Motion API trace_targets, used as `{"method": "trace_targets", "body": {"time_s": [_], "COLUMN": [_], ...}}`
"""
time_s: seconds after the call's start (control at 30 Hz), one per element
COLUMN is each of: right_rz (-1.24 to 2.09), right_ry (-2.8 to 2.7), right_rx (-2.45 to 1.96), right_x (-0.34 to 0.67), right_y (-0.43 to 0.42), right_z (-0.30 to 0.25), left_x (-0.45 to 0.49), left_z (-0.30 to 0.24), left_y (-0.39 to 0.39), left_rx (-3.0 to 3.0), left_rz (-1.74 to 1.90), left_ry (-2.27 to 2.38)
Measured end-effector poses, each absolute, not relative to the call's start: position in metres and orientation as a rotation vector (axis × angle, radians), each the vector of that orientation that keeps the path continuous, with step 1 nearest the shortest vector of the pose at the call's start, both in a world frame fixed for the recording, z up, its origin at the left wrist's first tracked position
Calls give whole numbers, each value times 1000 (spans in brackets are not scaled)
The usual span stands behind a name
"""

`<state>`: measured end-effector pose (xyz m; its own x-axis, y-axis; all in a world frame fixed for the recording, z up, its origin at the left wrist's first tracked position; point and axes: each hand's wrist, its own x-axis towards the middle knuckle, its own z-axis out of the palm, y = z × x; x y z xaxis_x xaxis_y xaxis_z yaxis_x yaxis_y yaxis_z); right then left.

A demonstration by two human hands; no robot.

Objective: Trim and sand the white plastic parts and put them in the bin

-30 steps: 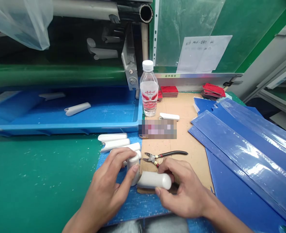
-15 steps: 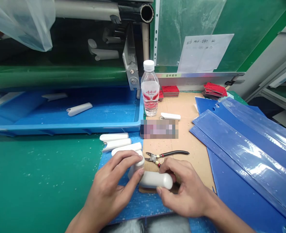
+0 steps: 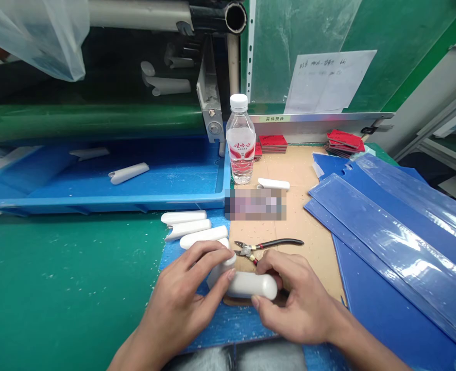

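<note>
A smooth white plastic shell (image 3: 251, 285) with a rounded end lies crosswise in front of me. My right hand (image 3: 299, 296) pinches its rounded right end between thumb and fingers. A second white plastic part (image 3: 222, 268) is gripped between the thumb and fingers of my left hand (image 3: 191, 288), against the shell's left end. Whether the two parts are joined cannot be made out behind the fingers. Just beyond my hands, side cutters (image 3: 268, 245) with black handles rest on the cardboard (image 3: 313, 221). Several similar white shells (image 3: 189, 228) lie in a row beyond my left hand.
A blue tray (image 3: 135, 202) stands under the green conveyor roller (image 3: 96, 121), with white shells inside. At the back are a water bottle (image 3: 241, 149) and stacks of red cards (image 3: 274, 144). Blue sheets with clear plastic covers (image 3: 390, 242) spread to the right. One white shell (image 3: 274, 184) lies near the bottle.
The white part in my left hand has tilted slightly to the right. Otherwise both hands keep their grips, and the whole view has shifted a little.
</note>
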<state>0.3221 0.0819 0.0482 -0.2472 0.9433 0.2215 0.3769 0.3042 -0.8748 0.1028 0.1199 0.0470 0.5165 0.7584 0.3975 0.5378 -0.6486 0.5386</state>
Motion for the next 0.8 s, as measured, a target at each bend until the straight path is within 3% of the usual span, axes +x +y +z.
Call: {"method": "trace_targets", "body": {"time_s": [0.8], "right_rz": [911], "right_ry": [-1788], "right_rx": [-1175], "right_x": [322], "right_y": [82], "right_z": [46], "left_x": [103], "left_z": [47], "left_y": [119], "left_rx": [2426], "left_rz": [879], "left_ry": [1062]}}
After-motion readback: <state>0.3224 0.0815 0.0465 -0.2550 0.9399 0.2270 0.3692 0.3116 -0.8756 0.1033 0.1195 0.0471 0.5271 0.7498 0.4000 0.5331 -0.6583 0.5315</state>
